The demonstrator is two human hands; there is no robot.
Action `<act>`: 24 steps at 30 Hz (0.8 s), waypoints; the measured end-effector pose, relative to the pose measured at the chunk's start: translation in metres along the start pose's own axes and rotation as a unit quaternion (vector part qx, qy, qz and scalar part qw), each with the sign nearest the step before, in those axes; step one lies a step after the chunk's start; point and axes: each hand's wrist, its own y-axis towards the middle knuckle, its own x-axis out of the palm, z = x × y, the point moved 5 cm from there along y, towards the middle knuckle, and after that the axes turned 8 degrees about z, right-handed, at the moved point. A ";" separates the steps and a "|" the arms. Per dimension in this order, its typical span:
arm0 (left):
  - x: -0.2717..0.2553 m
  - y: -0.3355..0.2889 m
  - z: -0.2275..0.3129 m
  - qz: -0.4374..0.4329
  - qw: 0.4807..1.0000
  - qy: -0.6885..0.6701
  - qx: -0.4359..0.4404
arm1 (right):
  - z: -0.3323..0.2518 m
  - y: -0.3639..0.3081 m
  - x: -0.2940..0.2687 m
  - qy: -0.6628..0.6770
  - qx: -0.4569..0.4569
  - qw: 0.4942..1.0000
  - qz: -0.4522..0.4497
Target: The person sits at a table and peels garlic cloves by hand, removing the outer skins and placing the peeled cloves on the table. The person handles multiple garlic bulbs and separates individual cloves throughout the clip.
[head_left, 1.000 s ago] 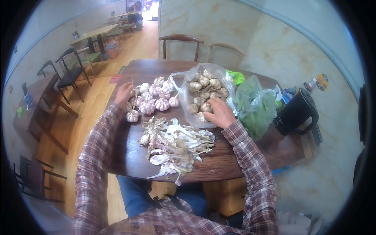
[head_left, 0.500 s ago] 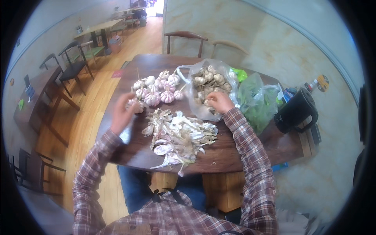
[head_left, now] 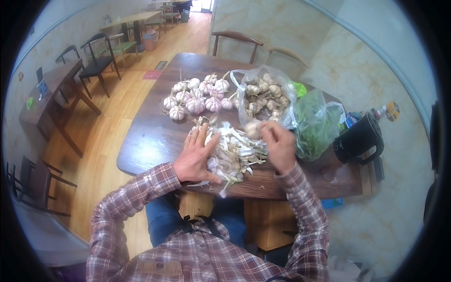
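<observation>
My left hand (head_left: 197,157) lies with fingers spread over the left side of a heap of dry garlic skins (head_left: 235,150). In my right hand (head_left: 280,146) is a garlic bulb (head_left: 252,130), pinched by fingers and thumb just above the heap's right side. Behind it stands a clear plastic bag (head_left: 242,101), its mouth wide, full of brownish unpeeled garlic bulbs (head_left: 268,98). A group of cleaned white and pink garlic bulbs (head_left: 196,104) sits on the table left of the bag.
The dark wooden table (head_left: 145,141) bears a bag of green leafy vegetables (head_left: 312,124) and a black kettle (head_left: 359,136) on the right. Chairs (head_left: 237,40) stand at its far side by the wall. More tables and chairs (head_left: 97,68) are off to the left.
My left hand has left the cleaned bulbs and come down onto the skins. My right hand has drawn a garlic bulb out of the bag toward me.
</observation>
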 end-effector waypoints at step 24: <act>-0.012 -0.024 0.001 -0.005 0.997 -0.010 0.082 | 0.003 -0.087 -0.033 0.203 0.181 0.959 -0.082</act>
